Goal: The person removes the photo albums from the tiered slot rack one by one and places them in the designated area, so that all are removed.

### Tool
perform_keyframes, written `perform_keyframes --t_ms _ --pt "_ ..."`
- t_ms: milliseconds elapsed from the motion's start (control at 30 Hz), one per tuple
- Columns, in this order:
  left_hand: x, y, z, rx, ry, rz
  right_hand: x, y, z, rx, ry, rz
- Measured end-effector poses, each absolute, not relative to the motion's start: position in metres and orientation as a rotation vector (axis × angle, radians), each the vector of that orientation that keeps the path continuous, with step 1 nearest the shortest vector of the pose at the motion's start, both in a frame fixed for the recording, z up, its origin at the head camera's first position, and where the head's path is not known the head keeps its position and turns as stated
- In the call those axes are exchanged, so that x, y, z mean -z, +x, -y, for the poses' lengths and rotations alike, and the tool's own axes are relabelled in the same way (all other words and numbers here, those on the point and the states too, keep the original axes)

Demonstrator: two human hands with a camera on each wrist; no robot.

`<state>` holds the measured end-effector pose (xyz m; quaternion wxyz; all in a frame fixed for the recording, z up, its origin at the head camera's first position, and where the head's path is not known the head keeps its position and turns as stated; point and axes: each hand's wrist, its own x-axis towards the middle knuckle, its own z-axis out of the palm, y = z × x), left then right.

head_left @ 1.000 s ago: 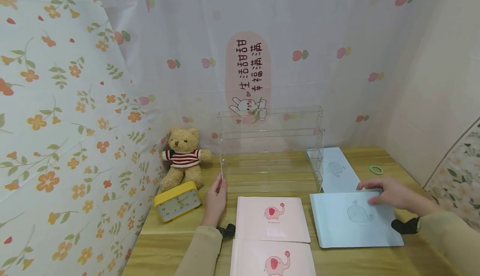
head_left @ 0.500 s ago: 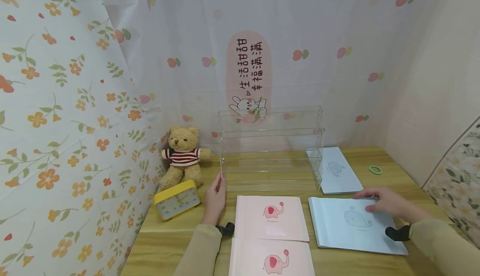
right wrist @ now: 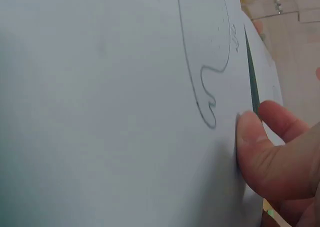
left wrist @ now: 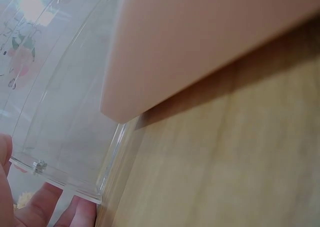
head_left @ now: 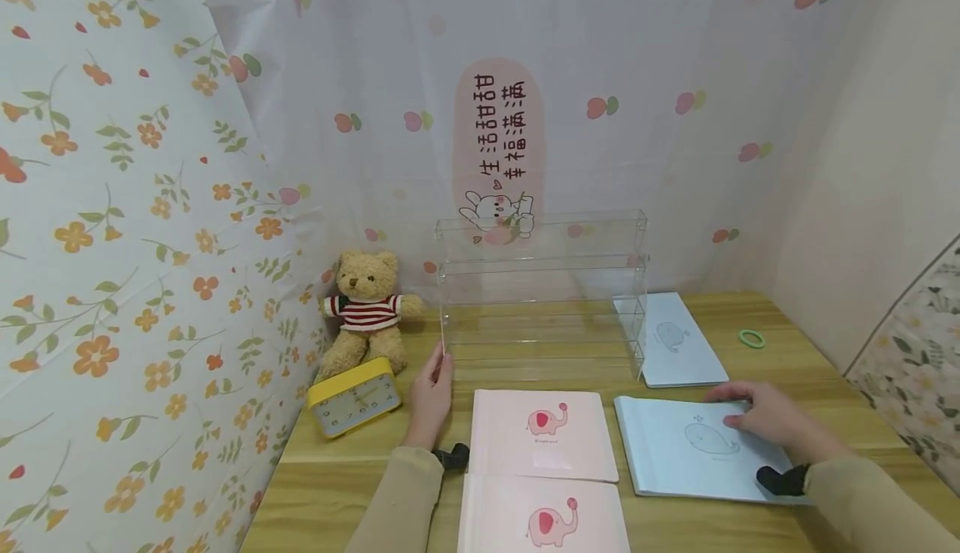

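Observation:
My left hand grips the lower left side of a clear acrylic rack. In the left wrist view, its fingertips show beyond the clear side panel. At the right, my right hand pinches the far edge of a light blue whale-print album, thumb against the cover and fingers past the edge. A second blue album lies behind it, partly behind the rack's right end. Two pink elephant-print albums lie between my arms, one nearer than the other.
A teddy bear in a striped sweater sits left of the rack. Before it leans a yellow alarm clock. A green ring lies at the back right of the wooden table. Printed curtains stand behind and to the left.
My right hand has drawn the near blue album slightly toward me and left, uncovering more of the album behind. The left hand keeps its place on the rack.

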<state>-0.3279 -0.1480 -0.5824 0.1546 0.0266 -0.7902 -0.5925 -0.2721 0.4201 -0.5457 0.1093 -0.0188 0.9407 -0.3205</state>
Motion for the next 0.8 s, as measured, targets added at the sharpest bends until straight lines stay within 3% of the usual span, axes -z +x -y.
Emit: perform_keyframes --t_ms 533,800 --pt "0.581 -0.324 0.157 1.699 0.095 2.254 0.54 -0.261 -0.379 0.711 -0.015 -3.065" --pt "0.554 -0.307 0.154 1.543 -0.017 2.237 0.522 -0.24 -0.317 0.863 -0.305 -3.231"
